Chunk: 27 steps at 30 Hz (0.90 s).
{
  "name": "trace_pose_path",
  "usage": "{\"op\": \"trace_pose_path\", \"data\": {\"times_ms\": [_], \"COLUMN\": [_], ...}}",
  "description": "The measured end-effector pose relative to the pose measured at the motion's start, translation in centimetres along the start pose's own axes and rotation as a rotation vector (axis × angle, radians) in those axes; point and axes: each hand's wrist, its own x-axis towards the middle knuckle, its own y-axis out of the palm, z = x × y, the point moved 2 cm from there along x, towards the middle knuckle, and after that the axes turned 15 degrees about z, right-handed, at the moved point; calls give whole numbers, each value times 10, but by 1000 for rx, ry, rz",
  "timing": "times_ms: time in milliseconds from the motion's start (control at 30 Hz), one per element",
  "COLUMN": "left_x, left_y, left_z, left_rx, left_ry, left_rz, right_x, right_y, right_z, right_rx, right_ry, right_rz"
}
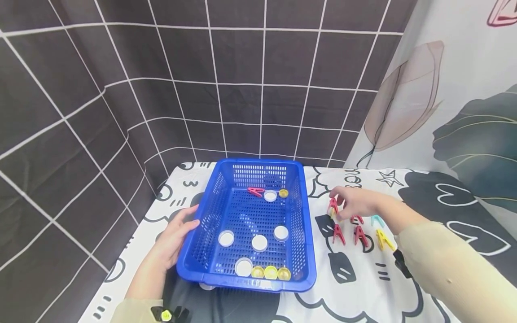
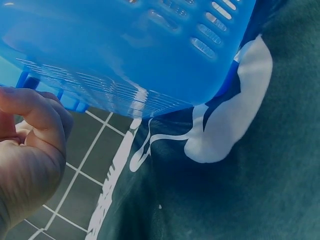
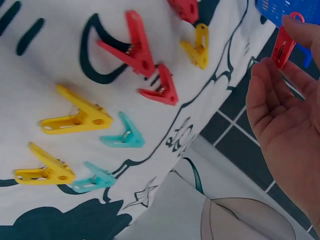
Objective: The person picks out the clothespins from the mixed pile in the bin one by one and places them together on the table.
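Note:
My left hand (image 1: 175, 235) grips the left side of a blue plastic basket (image 1: 308, 251), its fingers curled at the rim; the left wrist view shows the hand (image 2: 35, 130) beside the basket wall (image 2: 130, 65). To the right of the basket, my right hand (image 1: 357, 202) pinches a red clothespin (image 3: 283, 46) between thumb and fingers, above the cloth. Inside the basket lie a red clothespin (image 1: 256, 191), several white round lids (image 1: 259, 243) and several yellow ones (image 1: 270, 272). Near the right hand, more red (image 1: 338, 234), yellow (image 3: 77, 112) and turquoise clothespins (image 3: 125, 132) lie on the cloth.
A white cloth with black drawings (image 1: 323, 309) covers the table. Behind it hangs a dark curtain with a white grid (image 1: 238, 103), and a leaf-patterned curtain (image 1: 420, 112) is at the right. A white round thing (image 1: 207, 286) shows partly from under the basket's near edge.

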Motion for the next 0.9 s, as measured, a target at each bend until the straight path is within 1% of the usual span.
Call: {"op": "trace_pose_path", "data": {"times_ms": [167, 267, 367, 533, 633, 900], "left_x": [-1, -1, -1, -1, 0, 1], "left_y": [0, 1, 1, 1, 0, 0], "left_z": [1, 0, 0, 0, 0, 2], "left_rx": [-1, 6, 9, 5, 7, 3], "left_ry": [-3, -5, -5, 7, 16, 20], "left_rz": [-5, -8, -5, -2, -6, -14], "right_x": [-4, -7, -9, -13, -14, -17], "right_y": [11, 18, 26, 40, 48, 66], "right_z": [-2, -4, -8, -10, -11, -12], "right_rx": [5, -11, -16, 15, 13, -16], "right_ry": [-2, -25, -27, -23, -25, -83], "right_rz": [19, 27, 37, 59, 57, 74]}}
